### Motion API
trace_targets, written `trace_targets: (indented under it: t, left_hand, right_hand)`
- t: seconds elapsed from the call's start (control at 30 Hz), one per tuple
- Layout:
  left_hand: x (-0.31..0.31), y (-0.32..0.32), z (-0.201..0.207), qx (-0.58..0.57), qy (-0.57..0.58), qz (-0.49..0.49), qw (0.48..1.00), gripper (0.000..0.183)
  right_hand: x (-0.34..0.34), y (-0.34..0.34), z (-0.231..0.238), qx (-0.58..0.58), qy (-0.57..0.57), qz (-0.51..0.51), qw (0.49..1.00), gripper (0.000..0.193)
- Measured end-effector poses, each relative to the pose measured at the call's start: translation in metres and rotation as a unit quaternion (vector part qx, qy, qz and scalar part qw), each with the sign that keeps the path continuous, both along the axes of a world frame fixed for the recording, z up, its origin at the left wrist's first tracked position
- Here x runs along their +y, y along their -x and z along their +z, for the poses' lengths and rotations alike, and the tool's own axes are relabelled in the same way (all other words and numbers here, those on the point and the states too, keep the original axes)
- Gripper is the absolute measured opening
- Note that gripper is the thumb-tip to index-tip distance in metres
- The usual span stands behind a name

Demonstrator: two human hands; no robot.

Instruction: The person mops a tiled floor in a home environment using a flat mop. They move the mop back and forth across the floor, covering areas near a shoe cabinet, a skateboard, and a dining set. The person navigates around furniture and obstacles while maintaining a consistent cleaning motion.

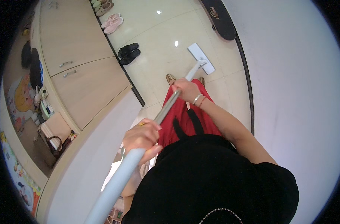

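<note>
A flat mop with a white rectangular head (195,49) and a long handle slants from the floor up toward the lower left. My left hand (142,138) is wrapped round the upper part of the handle (114,186), just where a pale blue tube meets a metal section. Lower down the pole, my right hand (187,90) grips it near the point where the metal turns pale again. The mop head lies on the tiles a little ahead of my feet. Part of the handle is hidden behind my right hand.
Beige cabinets (80,33) line the left, with black slippers (129,53) and pink shoes (113,23) along their base. A dark skateboard (220,18) rests by the white wall (289,82) at right. Glossy tiles (155,41) cover the floor. A bag (56,128) sits on the cabinet top.
</note>
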State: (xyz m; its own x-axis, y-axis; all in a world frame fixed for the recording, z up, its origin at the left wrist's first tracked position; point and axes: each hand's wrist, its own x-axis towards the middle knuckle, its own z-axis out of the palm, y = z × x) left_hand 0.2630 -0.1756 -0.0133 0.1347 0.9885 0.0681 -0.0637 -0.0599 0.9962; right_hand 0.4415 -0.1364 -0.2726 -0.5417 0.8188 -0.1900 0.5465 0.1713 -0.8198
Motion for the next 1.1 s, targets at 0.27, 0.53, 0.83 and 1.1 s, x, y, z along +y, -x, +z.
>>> trace_targets:
  t: [0.27,0.53,0.83,1.1]
  left_hand:
    - [0.039,-0.074,-0.066,-0.01,-0.076,-0.219,0.973,0.025]
    - [0.049,-0.025,-0.08,-0.031,-0.022,-0.209,0.977,0.025]
    - [0.06,0.081,-0.008,0.025,0.017,-0.108,0.994,0.026]
    - [0.01,0.126,0.035,0.092,0.006,0.058,0.994,0.02]
  right_hand:
    - [-0.019,-0.122,-0.028,-0.069,-0.001,-0.183,0.981,0.008]
    - [-0.006,-0.093,-0.053,-0.064,-0.007,-0.19,0.98,0.008]
    - [0.03,0.061,-0.021,-0.022,-0.038,-0.131,0.99,0.008]
    - [0.043,0.17,0.015,0.105,-0.005,-0.01,0.994,0.008]
